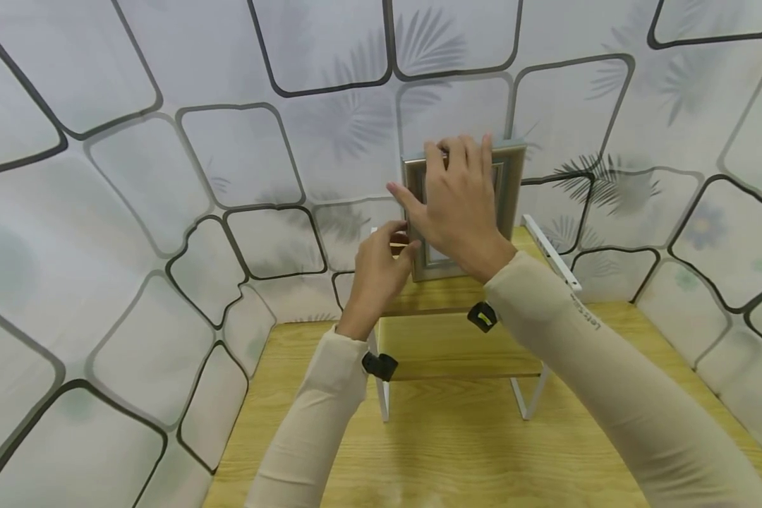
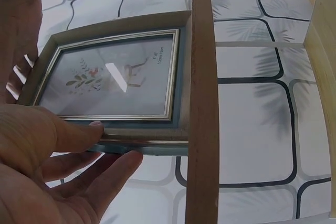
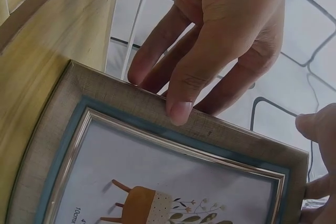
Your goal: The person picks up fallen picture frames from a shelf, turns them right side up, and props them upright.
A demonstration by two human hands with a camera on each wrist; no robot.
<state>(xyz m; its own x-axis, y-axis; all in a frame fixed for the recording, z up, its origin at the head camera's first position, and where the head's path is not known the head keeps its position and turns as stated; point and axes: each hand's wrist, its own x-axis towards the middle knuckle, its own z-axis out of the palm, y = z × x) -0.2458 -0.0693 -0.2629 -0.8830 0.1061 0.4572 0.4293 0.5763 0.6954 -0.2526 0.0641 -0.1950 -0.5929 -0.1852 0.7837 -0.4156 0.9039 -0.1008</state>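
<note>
A picture frame (image 1: 510, 183) with a beige-brown border and a blue-grey inner line stands upright on the upper board (image 1: 428, 296) of a small rack. My left hand (image 1: 381, 264) pinches the frame's left side. In the right wrist view, the left thumb (image 3: 181, 111) lies on the front border while the fingers pass behind. My right hand (image 1: 458, 204) reaches across the front, its fingers hooked over the top edge and its thumb pointing left. Behind the frame's glass, the left wrist view shows a printed sheet (image 2: 110, 85) with leaves and an animal drawing.
The rack has a lower wooden board (image 1: 457, 346), white metal legs (image 1: 530, 395) and a white side rail (image 1: 549, 250). It stands on a wood-grain surface (image 1: 457, 451). Patterned cloth walls (image 1: 241, 155) close in behind and on both sides.
</note>
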